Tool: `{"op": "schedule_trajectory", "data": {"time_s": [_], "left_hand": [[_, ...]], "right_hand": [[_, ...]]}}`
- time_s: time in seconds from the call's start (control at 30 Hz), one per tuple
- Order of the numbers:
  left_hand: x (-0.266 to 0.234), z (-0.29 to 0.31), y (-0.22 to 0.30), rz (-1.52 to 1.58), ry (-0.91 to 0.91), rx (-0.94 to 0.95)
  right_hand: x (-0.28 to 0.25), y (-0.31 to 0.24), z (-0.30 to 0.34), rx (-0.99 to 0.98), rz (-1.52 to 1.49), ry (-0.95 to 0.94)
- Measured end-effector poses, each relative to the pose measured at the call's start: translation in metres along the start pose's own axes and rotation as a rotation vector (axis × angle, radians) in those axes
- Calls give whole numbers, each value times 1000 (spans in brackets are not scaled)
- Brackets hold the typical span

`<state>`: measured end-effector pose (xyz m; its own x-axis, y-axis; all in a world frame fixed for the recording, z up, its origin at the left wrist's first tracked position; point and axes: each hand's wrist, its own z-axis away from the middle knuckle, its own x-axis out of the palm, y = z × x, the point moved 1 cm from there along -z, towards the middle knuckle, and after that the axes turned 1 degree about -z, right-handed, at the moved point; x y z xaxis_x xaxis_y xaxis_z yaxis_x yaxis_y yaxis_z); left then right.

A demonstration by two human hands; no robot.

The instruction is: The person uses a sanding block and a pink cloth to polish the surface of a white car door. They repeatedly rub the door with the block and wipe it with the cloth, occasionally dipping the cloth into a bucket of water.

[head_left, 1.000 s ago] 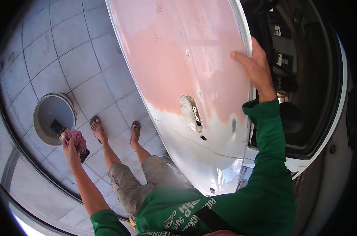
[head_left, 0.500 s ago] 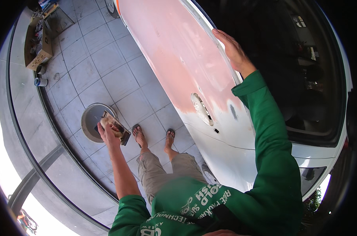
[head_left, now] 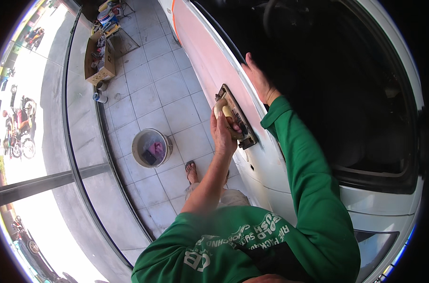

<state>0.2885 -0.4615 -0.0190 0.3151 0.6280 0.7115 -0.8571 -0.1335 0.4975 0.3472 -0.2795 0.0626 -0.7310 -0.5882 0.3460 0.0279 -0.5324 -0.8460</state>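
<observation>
My left hand (head_left: 221, 134) is closed around the beige handle of a hand sanding block (head_left: 225, 107). The block's long dark base lies against, or very close to, the pink-patched door (head_left: 207, 47) of a white car. Just in front of the block, part of the door handle recess is hidden. My right hand (head_left: 260, 82) rests at the door's upper edge beside the dark window opening, its fingers stretched out and holding nothing.
A bucket (head_left: 138, 146) with water, a purple cloth and a dark piece stands on the tiled floor. Farther off are a cardboard box (head_left: 101, 75) of supplies and a small can (head_left: 100, 97). A glass panel frame (head_left: 94, 186) runs along the left.
My left hand has carried the sanding block from over the bucket rightward to the door. My right hand has shifted slightly down and left along the window edge.
</observation>
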Motion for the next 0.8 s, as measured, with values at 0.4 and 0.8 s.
{"op": "schedule_trajectory", "data": {"time_s": [0.4, 0.8], "left_hand": [[55, -44, 20, -206, -65, 184], [35, -98, 22, -143, -28, 136]], "right_hand": [[-9, -3, -12, 47, 252, 210], [-18, 5, -22, 230, 233, 256]]}}
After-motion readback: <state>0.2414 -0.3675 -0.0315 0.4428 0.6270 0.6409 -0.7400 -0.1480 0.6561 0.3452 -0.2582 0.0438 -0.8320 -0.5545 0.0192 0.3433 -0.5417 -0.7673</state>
